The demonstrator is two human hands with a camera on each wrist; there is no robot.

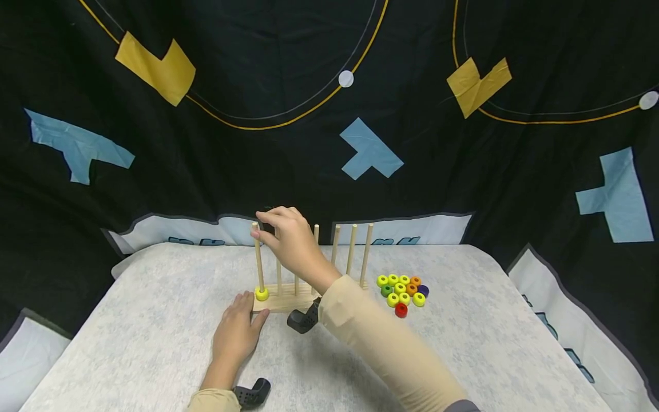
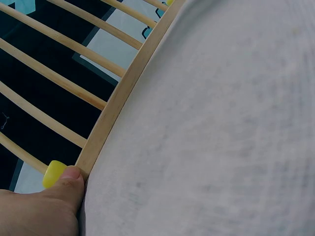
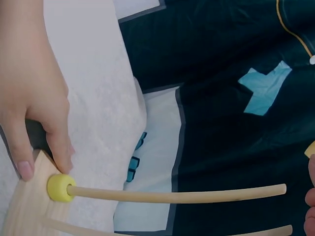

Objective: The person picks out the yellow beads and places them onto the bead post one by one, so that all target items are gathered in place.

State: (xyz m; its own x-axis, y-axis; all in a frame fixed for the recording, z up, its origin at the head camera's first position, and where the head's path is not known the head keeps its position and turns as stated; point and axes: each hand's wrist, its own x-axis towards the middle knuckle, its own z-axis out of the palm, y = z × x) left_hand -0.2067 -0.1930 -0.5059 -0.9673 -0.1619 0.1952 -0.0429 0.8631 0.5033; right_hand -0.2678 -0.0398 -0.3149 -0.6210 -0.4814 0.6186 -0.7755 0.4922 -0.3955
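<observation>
My left hand (image 1: 237, 332) holds the left end of a wooden peg rack (image 1: 283, 303), its thumb at the front edge and its fingers along the end. In the right wrist view, the left hand (image 3: 37, 113) straddles the base's corner. A yellow bead (image 1: 261, 294) sits at the foot of the leftmost peg (image 3: 177, 196). My right hand (image 1: 293, 243) is at that peg's top, thumb and forefinger parted, with nothing seen between them. Only fingertips of the right hand (image 3: 310, 206) show in the right wrist view. The other pegs (image 1: 351, 249) carry no visible beads.
To the rack's right lies a cluster of loose beads: several yellow beads (image 1: 400, 288), orange beads (image 1: 412, 289), a green bead (image 1: 386, 291), a purple bead (image 1: 423, 290) and a red bead (image 1: 401, 310). A black patterned cloth (image 1: 288, 160) hangs behind the pale table (image 1: 154, 320).
</observation>
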